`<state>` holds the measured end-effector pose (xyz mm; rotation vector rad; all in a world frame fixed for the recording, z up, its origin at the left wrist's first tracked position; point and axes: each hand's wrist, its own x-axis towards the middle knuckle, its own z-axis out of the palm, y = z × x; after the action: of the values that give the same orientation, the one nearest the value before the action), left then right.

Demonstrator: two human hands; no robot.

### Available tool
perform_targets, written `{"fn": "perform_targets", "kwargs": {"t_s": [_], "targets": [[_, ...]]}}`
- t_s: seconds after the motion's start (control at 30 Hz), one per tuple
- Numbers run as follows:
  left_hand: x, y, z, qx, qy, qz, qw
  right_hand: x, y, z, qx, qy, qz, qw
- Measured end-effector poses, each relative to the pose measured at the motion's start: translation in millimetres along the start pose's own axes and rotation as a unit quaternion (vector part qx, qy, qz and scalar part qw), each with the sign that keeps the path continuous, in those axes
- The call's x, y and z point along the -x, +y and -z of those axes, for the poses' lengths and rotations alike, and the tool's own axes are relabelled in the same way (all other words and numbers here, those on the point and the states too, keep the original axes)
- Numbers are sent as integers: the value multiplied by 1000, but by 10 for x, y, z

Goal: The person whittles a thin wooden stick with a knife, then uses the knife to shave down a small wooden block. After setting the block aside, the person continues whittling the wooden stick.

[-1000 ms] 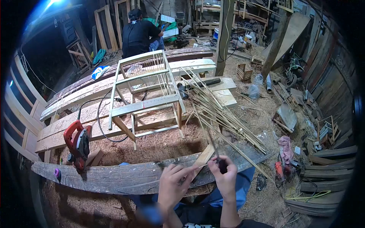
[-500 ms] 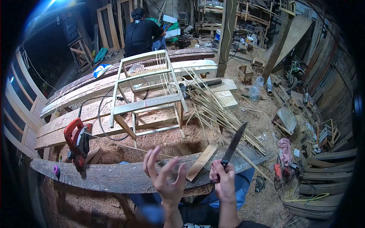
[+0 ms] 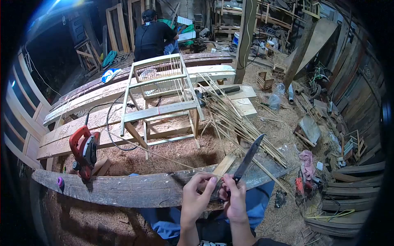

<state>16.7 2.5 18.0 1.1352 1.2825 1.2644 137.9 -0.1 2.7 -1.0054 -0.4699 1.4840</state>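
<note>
My right hand (image 3: 234,199) grips a knife (image 3: 248,159), its dark blade pointing up and to the right. Beside it, my left hand (image 3: 198,197) is closed, thumb and fingers pinching a thin bamboo stick (image 3: 164,158). That stick slants from the upper left down to my hands, and its near end is by my right thumb. Both hands are close together over the near edge of a worn plank (image 3: 123,190). A small wood board (image 3: 225,165) lies just beyond them. To the right, a pile of thin bamboo sticks (image 3: 242,123) lies loose.
A slatted wooden frame (image 3: 160,110) stands over boards covered in shavings. A red power planer (image 3: 83,151) rests on the plank's left side, with a purple roll (image 3: 60,182) nearby. Farther back, a person (image 3: 154,37) in dark clothing faces away. Scrap wood fills the right side.
My left hand has gone from spread fingers to a pinch on the stick and moved right, beside my right hand. The knife has shifted slightly down.
</note>
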Motion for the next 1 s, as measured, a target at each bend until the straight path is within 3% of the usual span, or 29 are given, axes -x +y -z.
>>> {"fn": "perform_targets", "kwargs": {"t_s": [0.03,0.13,0.23,0.4,0.47,0.53,0.73,0.87,0.97,1.0], "targets": [[-8,-16,-33,13,22,-53,998,2,0,-8,0,0,0,1000],[-33,-63,-23,18,30,-84,996,10,-2,-49,-20,-15,-19,1000],[-6,21,-14,34,42,-56,997,15,-9,-70,8,-13,-56,998],[-26,-64,-30,78,55,-78,992,-42,95,34,24,-129,-64,989],[-23,-49,-42,89,64,-85,990,-39,88,14,24,-131,-42,990],[-10,-35,-46,192,53,-27,979,-62,62,105,64,-197,-57,977],[-36,-32,-69,295,64,-8,953,-78,85,150,60,-229,-13,972],[-40,-92,-25,329,46,14,943,-104,48,143,68,-233,-43,969],[-40,-116,-19,328,20,1,944,-87,-76,123,144,-193,-12,971],[-47,-113,-33,313,34,9,949,-111,-115,166,190,-170,49,966]]}}
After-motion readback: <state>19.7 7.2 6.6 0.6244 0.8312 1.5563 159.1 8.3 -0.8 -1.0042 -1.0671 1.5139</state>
